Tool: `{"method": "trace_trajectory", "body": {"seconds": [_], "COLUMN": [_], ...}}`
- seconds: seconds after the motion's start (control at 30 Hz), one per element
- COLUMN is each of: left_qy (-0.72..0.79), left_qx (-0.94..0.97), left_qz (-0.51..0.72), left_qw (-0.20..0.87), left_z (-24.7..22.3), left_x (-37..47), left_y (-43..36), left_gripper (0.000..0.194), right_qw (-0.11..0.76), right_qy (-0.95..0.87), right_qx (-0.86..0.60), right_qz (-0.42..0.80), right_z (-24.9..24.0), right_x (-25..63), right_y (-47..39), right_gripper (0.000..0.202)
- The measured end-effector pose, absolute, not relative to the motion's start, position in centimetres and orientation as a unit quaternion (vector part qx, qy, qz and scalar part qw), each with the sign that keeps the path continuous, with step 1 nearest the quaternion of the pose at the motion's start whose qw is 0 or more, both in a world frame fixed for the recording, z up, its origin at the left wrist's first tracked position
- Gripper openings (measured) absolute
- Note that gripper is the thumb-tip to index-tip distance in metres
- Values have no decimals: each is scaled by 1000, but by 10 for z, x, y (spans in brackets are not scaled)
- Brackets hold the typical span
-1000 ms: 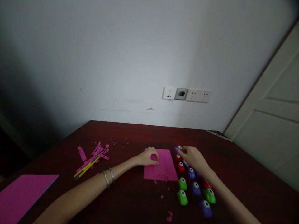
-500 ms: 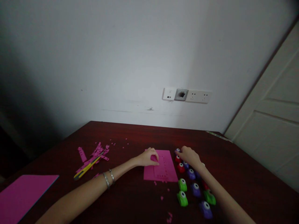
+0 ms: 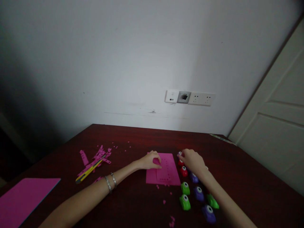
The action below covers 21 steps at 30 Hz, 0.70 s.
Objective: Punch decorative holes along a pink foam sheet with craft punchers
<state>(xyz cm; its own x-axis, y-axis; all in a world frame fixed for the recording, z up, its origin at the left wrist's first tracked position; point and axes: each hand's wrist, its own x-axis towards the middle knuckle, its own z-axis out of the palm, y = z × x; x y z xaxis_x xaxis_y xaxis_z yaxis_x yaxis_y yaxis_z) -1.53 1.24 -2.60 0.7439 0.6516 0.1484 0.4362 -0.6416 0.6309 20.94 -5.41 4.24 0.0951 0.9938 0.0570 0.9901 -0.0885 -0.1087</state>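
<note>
My left hand [image 3: 150, 161] pinches the left edge of a small pink paper card [image 3: 163, 174] with holes punched near its edges. This card lies over a larger pink sheet [image 3: 175, 175]. To the right, my right hand [image 3: 193, 161] has its fingers curled at a small purple craft punch [image 3: 179, 154], which they partly hide. Just below that hand are a red punch [image 3: 183, 171] and a purple punch [image 3: 194, 178]. A green punch [image 3: 185, 188] stands nearer to me.
More punches, such as a purple one [image 3: 209, 213], stand at the front right. On the left lie a yellow utility knife [image 3: 89, 172] and punched pink scraps [image 3: 98, 155]. A big pink sheet [image 3: 26, 198] occupies the left front. The wall [image 3: 133, 79] borders the table's back.
My right hand has shifted slightly to the right and its fingers have curled further over the far purple punch. My left hand stays on the card.
</note>
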Motion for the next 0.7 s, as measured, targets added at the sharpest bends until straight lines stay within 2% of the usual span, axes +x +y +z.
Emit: {"method": "trace_trajectory", "body": {"seconds": [0.2, 0.37, 0.47, 0.7], "left_qy": [313, 389, 430, 410], "left_qx": [881, 825, 815, 833], "left_qz": [190, 259, 222, 149], "left_qw": [298, 318, 319, 340], "left_z": [-21, -1, 8, 3], "left_x": [-12, -13, -18, -18], "left_y": [13, 26, 36, 38], "left_gripper": [22, 16, 18, 20], "right_qw": [60, 57, 59, 88], "right_qy": [-788, -844, -843, -840], "right_qx": [-609, -525, -527, -529], "right_qz": [72, 91, 86, 87], "right_z": [34, 19, 15, 8], "right_x": [174, 164, 164, 164], "right_y": [-97, -108, -106, -106], "right_gripper": [19, 26, 28, 28]}}
